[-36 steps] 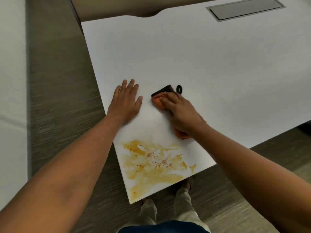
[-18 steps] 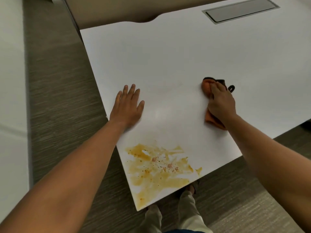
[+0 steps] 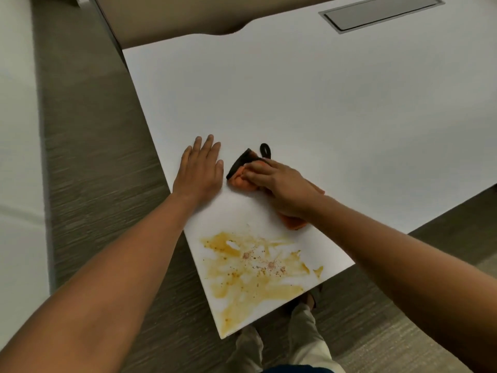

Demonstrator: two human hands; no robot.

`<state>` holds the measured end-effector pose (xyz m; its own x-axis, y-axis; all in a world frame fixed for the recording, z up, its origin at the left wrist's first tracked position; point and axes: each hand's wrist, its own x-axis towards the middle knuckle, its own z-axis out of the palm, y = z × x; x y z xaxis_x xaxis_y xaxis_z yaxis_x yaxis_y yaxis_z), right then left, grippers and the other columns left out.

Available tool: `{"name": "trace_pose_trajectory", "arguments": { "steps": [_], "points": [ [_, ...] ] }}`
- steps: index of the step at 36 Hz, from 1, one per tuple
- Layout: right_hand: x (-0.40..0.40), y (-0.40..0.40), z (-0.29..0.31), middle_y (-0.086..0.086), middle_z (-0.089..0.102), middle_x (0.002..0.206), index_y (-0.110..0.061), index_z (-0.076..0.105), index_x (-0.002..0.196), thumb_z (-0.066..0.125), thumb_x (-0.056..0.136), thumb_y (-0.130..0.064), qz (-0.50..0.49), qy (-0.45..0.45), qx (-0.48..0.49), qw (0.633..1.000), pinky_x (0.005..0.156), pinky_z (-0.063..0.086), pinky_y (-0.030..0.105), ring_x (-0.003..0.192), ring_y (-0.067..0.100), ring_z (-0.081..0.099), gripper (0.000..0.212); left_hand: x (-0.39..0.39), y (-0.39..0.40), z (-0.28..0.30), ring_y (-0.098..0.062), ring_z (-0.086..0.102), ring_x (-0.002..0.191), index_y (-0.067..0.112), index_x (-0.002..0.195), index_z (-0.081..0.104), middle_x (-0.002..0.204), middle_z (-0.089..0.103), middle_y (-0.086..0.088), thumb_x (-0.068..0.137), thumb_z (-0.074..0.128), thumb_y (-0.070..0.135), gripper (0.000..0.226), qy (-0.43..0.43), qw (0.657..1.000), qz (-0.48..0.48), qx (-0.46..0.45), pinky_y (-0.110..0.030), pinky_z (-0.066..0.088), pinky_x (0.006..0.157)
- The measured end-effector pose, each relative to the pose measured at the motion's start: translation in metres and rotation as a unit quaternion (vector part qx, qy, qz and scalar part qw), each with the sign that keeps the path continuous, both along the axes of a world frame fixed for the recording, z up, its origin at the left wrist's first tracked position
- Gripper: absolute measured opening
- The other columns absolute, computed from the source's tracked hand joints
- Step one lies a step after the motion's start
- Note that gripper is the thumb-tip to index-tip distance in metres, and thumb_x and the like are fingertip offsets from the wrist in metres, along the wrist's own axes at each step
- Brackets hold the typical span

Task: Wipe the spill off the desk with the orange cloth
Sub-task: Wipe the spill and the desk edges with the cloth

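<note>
- I have my left hand lying flat on the white worktop near its left edge, fingers straight and released, holding nothing.
- My right hand presses the orange cloth onto the worktop just beside the left hand; its fingers curl over the bunched fabric, grasping it.
- The cloth has a black trim with a small loop poking out beyond my knuckles.
- The yellow-brown spill spreads over the near corner, close to the cloth but apart from it.
- A grey hatch is set into the far side of the worktop.
</note>
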<state>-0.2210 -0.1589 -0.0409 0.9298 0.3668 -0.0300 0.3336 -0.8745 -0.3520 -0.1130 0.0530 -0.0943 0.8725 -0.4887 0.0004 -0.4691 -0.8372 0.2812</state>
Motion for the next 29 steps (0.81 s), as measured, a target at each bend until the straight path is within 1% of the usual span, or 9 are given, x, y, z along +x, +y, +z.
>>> {"name": "trace_pose_trajectory", "arguments": {
  "steps": [4,6,9,11,14,17,22,26,29],
  "points": [
    [-0.044,-0.018,0.006,0.0,0.046,0.156,-0.018,0.054,0.146,0.058,0.092,0.001,0.037,0.043,0.035,0.998,0.114,0.031,0.03,0.147,0.02,0.035,0.058,-0.002,-0.002,0.002,-0.027,0.005,0.156,0.013,0.158,0.025,0.168,0.015,-0.007,0.104,0.021,0.036,0.059,0.001,1.0,0.001,-0.001,-0.046,0.006,0.126],
    [-0.051,-0.04,0.011,-0.004,0.049,0.152,-0.019,0.057,0.143,0.057,0.091,0.003,-0.041,0.037,0.085,0.995,0.114,0.033,0.024,0.14,0.013,0.042,0.056,-0.002,-0.004,0.002,-0.027,0.004,0.156,0.013,0.158,0.025,0.169,0.014,-0.006,0.104,0.02,0.036,0.059,0.001,1.0,0.004,0.0,-0.046,0.006,0.126],
    [-0.034,-0.074,0.018,-0.01,0.048,0.147,-0.017,0.056,0.143,0.049,0.094,-0.002,-0.205,-0.015,0.146,0.968,0.112,0.023,0.005,0.138,0.007,0.042,0.052,-0.003,-0.006,0.003,-0.027,0.004,0.156,0.013,0.158,0.023,0.169,0.013,-0.006,0.104,0.019,0.035,0.058,-0.003,1.0,0.004,0.003,-0.046,0.005,0.126],
    [-0.013,-0.087,0.017,-0.005,0.047,0.153,-0.018,0.053,0.146,0.047,0.097,-0.006,-0.254,-0.004,0.129,0.959,0.116,0.02,0.013,0.144,0.017,0.04,0.051,-0.004,-0.006,0.004,-0.027,0.003,0.156,0.013,0.158,0.023,0.169,0.013,-0.006,0.104,0.02,0.034,0.058,-0.002,1.0,0.005,0.003,-0.046,0.004,0.126],
    [0.009,-0.084,0.001,0.0,0.034,0.163,-0.023,0.044,0.152,0.05,0.102,-0.016,-0.249,0.035,0.027,0.967,0.119,0.024,0.033,0.15,0.027,0.031,0.051,-0.003,-0.005,0.005,-0.027,0.003,0.156,0.013,0.159,0.023,0.169,0.013,-0.006,0.105,0.021,0.033,0.057,-0.005,1.0,0.006,0.009,-0.045,0.004,0.126],
    [0.015,-0.068,-0.008,0.005,0.032,0.164,-0.024,0.045,0.152,0.051,0.102,-0.032,-0.26,0.006,-0.028,0.965,0.111,0.037,0.051,0.144,0.039,0.033,0.051,-0.002,-0.005,0.005,-0.027,0.004,0.156,0.013,0.158,0.023,0.169,0.013,-0.007,0.105,0.021,0.033,0.057,-0.012,1.0,0.004,0.014,-0.046,0.005,0.125],
    [0.009,-0.041,-0.006,0.004,0.036,0.162,-0.025,0.046,0.151,0.052,0.097,-0.023,-0.153,0.012,-0.057,0.986,0.101,0.043,0.052,0.133,0.042,0.044,0.055,-0.004,-0.006,0.004,-0.028,0.004,0.156,0.012,0.158,0.024,0.169,0.013,-0.007,0.105,0.022,0.032,0.057,-0.006,1.0,0.007,0.016,-0.047,0.005,0.125],
    [-0.017,0.004,-0.005,0.001,0.036,0.161,-0.032,0.047,0.15,0.036,0.097,-0.037,-0.058,0.012,-0.057,0.997,0.099,0.045,0.054,0.137,0.037,0.042,0.054,-0.004,-0.007,0.008,-0.029,0.003,0.156,0.012,0.159,0.023,0.169,0.012,-0.008,0.106,0.024,0.031,0.056,0.003,1.0,0.012,0.019,-0.047,0.005,0.125],
    [-0.046,0.022,-0.009,-0.003,0.036,0.162,-0.033,0.047,0.149,0.054,0.096,-0.018,-0.002,0.003,-0.033,0.999,0.101,0.044,0.054,0.143,0.034,0.038,0.055,-0.003,-0.006,0.011,-0.028,0.0,0.156,0.011,0.159,0.021,0.169,0.01,-0.008,0.107,0.025,0.032,0.056,0.026,1.0,0.011,0.013,-0.046,0.002,0.125]
  ]
}}
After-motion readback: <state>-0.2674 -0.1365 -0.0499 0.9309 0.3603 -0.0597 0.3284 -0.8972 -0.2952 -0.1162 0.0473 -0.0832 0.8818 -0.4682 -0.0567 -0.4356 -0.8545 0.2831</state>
